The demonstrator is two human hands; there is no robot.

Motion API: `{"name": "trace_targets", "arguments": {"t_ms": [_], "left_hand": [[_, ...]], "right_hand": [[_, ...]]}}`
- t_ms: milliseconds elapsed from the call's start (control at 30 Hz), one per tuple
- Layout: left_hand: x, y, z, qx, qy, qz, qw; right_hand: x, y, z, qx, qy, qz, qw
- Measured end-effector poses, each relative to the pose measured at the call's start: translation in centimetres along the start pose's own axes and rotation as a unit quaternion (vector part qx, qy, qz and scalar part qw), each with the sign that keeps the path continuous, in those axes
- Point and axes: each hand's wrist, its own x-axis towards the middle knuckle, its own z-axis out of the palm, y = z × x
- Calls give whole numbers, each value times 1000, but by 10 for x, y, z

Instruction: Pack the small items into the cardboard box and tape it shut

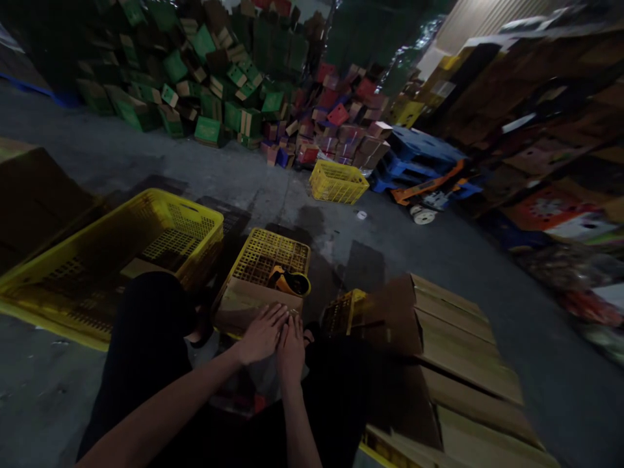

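Note:
Between my knees a flattened brown cardboard box [253,298] lies on an upturned yellow crate [266,247]. My left hand [264,333] rests flat on the near right part of the cardboard, fingers stretched out. Close beside it, nearly touching, my right hand [291,341] lies on the right edge with its fingers extended and pressed down. Neither hand visibly grips anything. Just beyond the cardboard, a black and yellow tape dispenser [288,281] sits on the crate. Whatever is under my palms is hidden.
On the left stands a large yellow crate [195,224] with a cardboard piece inside. Stacked flat cartons [458,338] rise at my right. Farther off are a small yellow crate [340,182], an orange pallet jack [429,185], blue pallets [419,149] and heaped green boxes [209,130].

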Motion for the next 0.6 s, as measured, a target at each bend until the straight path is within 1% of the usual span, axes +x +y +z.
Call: {"name": "trace_targets", "arguments": {"t_ms": [167, 300, 367, 500, 600], "left_hand": [[13, -1, -1, -2, -1, 12, 1000], [10, -3, 1, -4, 12, 14, 1000], [7, -2, 2, -9, 15, 14, 1000], [8, 2, 6, -17, 16, -4, 1000], [12, 6, 9, -26, 24, -19, 999]], "right_hand": [[2, -4, -4, 11, -5, 18, 1000], [3, -9, -9, 15, 5, 9, 1000], [6, -11, -13, 20, 12, 16, 1000], [17, -14, -17, 19, 37, 44, 998], [24, -12, -15, 14, 51, 58, 997]]}}
